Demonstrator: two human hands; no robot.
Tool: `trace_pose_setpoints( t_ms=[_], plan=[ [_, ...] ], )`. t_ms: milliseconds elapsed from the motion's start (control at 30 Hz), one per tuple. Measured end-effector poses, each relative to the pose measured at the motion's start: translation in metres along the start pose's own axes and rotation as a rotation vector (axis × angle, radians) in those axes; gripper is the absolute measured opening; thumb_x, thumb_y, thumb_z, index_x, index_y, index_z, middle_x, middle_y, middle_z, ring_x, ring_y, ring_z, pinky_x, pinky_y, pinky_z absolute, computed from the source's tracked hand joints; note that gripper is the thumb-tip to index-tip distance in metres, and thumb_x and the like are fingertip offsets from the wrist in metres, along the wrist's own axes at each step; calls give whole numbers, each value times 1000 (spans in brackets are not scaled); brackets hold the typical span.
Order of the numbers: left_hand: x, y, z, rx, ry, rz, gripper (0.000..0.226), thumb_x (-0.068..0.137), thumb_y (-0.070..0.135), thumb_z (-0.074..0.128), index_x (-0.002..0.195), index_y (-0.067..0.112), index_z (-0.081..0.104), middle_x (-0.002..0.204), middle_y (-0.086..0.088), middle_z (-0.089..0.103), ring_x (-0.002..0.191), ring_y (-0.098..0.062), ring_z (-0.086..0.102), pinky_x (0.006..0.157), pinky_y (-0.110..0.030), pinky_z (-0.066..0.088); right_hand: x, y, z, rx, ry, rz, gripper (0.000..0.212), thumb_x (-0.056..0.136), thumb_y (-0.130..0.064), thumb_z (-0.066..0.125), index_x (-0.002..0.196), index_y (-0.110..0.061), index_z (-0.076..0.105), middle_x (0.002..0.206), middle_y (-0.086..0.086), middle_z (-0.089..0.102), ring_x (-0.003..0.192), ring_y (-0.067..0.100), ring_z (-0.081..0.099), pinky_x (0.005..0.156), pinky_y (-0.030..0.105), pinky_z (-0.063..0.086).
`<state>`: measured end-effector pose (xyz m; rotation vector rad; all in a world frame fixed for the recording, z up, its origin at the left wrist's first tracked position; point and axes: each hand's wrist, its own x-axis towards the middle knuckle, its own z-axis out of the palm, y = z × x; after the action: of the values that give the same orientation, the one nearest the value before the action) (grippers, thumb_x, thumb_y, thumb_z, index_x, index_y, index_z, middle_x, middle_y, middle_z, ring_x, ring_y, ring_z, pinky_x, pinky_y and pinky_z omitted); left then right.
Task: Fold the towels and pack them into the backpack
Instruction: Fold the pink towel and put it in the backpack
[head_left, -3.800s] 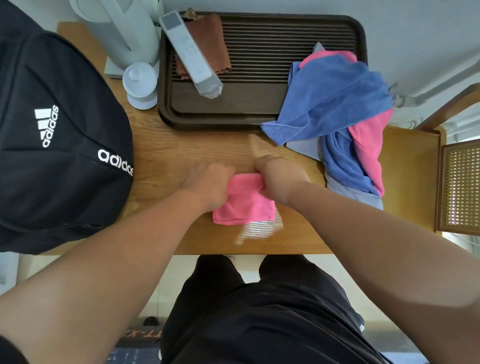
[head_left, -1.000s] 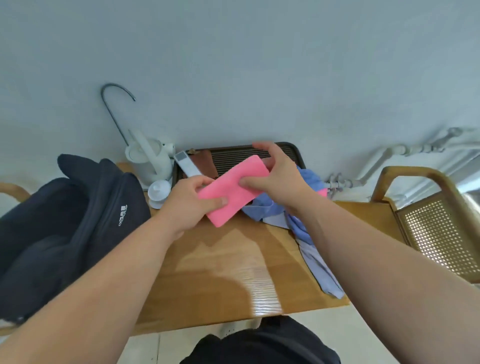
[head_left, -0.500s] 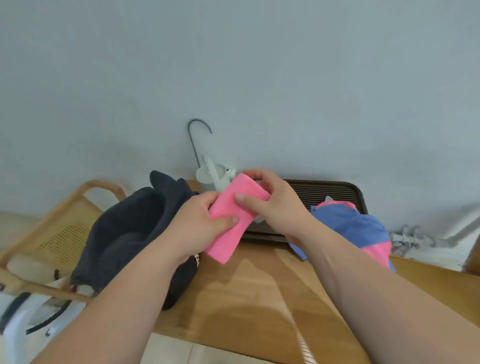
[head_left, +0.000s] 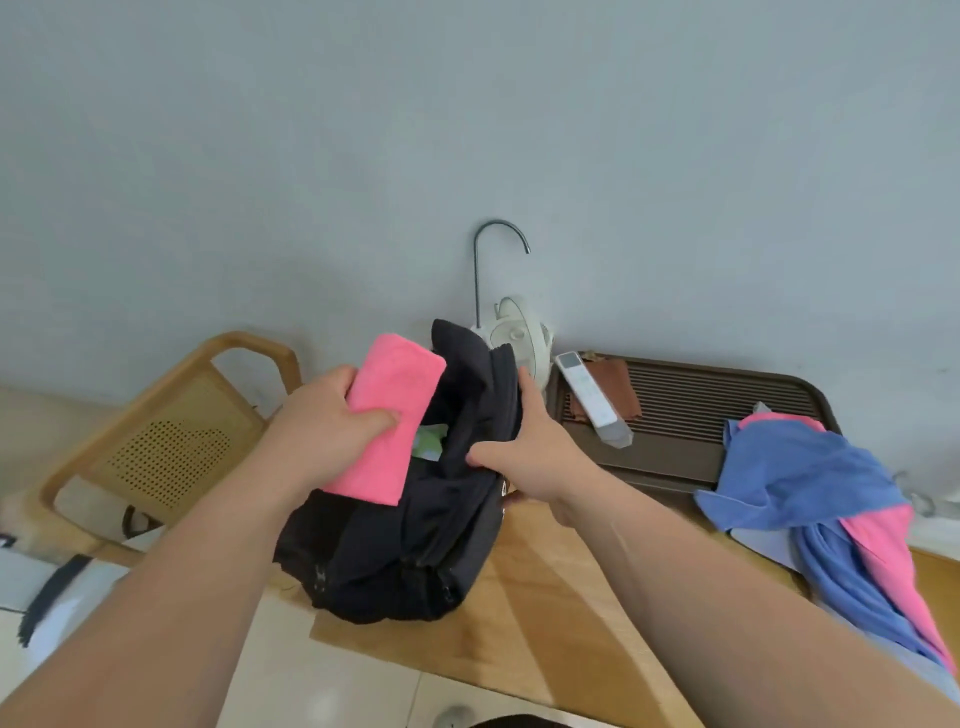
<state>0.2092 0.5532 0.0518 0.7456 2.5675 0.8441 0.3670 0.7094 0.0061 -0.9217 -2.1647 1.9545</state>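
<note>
1. The left hand (head_left: 322, 426) has its fingers curled round the folded pink towel (head_left: 397, 395), with the thumb pressed across the near face. The towel hangs tilted over the backpack (head_left: 395, 551), its lower end at the left lip of the opening. Whether it touches the lip I cannot tell.
2. The right hand (head_left: 540, 452) grips the backpack's right rim, thumb on the inner side and fingers over the outside, drawing the mouth open.
3. A green cloth (head_left: 430, 441) shows in the gap, so something seems to be packed already.
4. The step in hand looks to be putting the towel in. It should go best lower edge first, with the grip across the fold so the layers do not spring apart. The towel can then be laid flat on the green cloth and let go only once it is seated.
5. The backpack sits at the left end of the table (head_left: 550, 613), its bottom past the edge. The right hand should brace it so a push does not tip it off.
6. An unfolded blue and pink pile (head_left: 800, 483) lies at the right, over the tray (head_left: 691, 452) and the table, waiting to be folded.
</note>
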Motion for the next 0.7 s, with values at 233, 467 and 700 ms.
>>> trace_pose_setpoints(
  t_ms=[233,467,700],
  plan=[
    [30,-70,8,228,-128,26,18,88,30,60,93,20,46,89,-4,58,76,-21,57,65,-39,50,9,30,4,-142,227,4,105,76,0,63,150,-57,15,122,-4,63,101,21,65,73,39,59],
    [-4,-92,56,61,-309,19,14,95,33,53,96,21,46,91,1,60,78,-17,58,62,-32,45,7,34,31,-1155,665,-463,70,94,-30,60,155,-39,28,165,9,18,149,39,20,115,58,28],
    [-34,-109,89,138,-107,157,24,92,31,63,97,19,42,80,1,57,68,-18,59,61,-36,52,31,39,32,-1441,122,-343,138,50,-110,28,159,-35,-11,165,10,-25,148,40,-30,113,74,-7]
  ],
)
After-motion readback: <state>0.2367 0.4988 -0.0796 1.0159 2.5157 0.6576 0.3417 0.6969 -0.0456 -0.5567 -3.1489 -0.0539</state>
